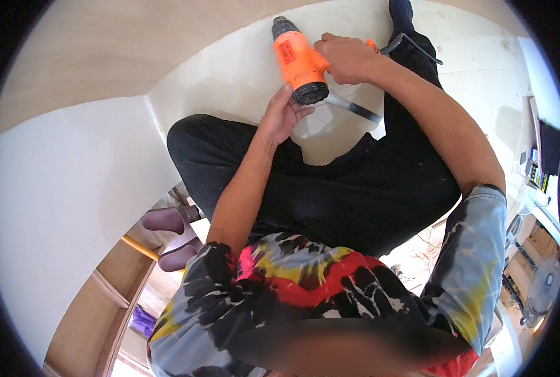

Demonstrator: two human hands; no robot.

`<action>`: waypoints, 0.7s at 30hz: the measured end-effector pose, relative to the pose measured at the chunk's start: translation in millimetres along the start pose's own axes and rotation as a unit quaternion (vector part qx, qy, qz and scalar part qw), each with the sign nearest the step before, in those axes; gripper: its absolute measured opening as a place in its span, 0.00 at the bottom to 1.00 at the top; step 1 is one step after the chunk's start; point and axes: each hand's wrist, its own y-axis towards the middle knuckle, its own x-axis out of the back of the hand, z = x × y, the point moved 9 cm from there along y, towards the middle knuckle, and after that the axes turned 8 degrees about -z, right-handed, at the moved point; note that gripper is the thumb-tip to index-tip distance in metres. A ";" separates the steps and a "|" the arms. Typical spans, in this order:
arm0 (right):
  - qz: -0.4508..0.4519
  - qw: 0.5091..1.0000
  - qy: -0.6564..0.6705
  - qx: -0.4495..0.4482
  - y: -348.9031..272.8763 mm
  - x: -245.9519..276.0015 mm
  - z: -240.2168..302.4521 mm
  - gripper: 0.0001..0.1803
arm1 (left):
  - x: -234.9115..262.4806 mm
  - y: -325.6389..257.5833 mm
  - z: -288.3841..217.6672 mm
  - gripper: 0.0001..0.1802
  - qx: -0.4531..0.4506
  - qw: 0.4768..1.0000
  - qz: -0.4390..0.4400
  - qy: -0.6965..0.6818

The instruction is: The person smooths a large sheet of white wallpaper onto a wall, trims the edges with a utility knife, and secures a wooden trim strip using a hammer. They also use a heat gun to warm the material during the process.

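An orange heat gun with a black rear cap and a dark metal nozzle is held above the pale surface, nozzle toward the far wall. My right hand is closed round its handle, most of which the fingers hide. My left hand holds the gun at its rear end, thumb along the side and fingers below the black cap. Just right of the cap, a narrow grey-and-black strip slants toward my right leg; its kind is unclear. A dark cord shows beyond my right wrist.
My black-trousered legs are bent around the work spot. A white panel and a curved beige wall stand at left and far side. Mauve clogs lie lower left, near a wooden shelf. A fan stands lower right.
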 end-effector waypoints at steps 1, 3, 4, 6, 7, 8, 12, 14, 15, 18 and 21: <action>0.003 1.000 -0.003 -0.005 -1.3 0.6 -4.0 0.19 | 1.4 3.1 1.6 0.30 0.008 1.000 0.002 0.004; 0.005 1.000 -0.011 -0.017 -4.2 1.8 -9.6 0.19 | 4.0 4.9 7.6 0.31 0.007 0.999 0.020 0.034; 0.004 1.000 -0.014 -0.026 -6.5 2.0 -12.5 0.20 | 1.7 4.7 9.3 0.32 0.008 0.998 0.030 0.050; -0.019 0.999 -0.016 -0.022 -7.6 1.7 -16.0 0.19 | 3.5 3.7 9.6 0.31 0.005 0.999 0.017 0.047; -0.039 0.999 -0.015 -0.010 -7.8 1.3 -15.3 0.18 | 4.0 2.9 11.0 0.31 0.005 0.999 0.011 0.044; -0.059 0.998 -0.014 0.002 -7.5 1.8 -14.7 0.17 | 3.3 2.6 10.1 0.31 0.004 0.999 0.016 0.027; -0.010 1.000 0.010 0.023 -0.2 -2.6 -6.8 0.19 | 9.3 -2.3 6.7 0.31 0.002 1.000 0.004 -0.012; -0.007 0.999 0.012 0.030 2.9 -6.8 -0.2 0.21 | 11.5 -8.1 5.9 0.31 -0.001 1.000 -0.005 -0.016; -0.001 0.999 0.018 0.038 4.3 -8.0 2.0 0.21 | 11.8 -11.4 5.1 0.30 -0.003 1.000 -0.004 -0.019; 0.019 0.998 0.027 0.054 7.9 -10.4 13.6 0.21 | 17.6 -23.3 5.1 0.29 -0.011 1.000 -0.013 -0.004; 0.032 0.998 0.016 0.050 7.3 -9.8 19.3 0.21 | 21.2 -24.1 9.8 0.29 -0.010 1.000 -0.021 0.004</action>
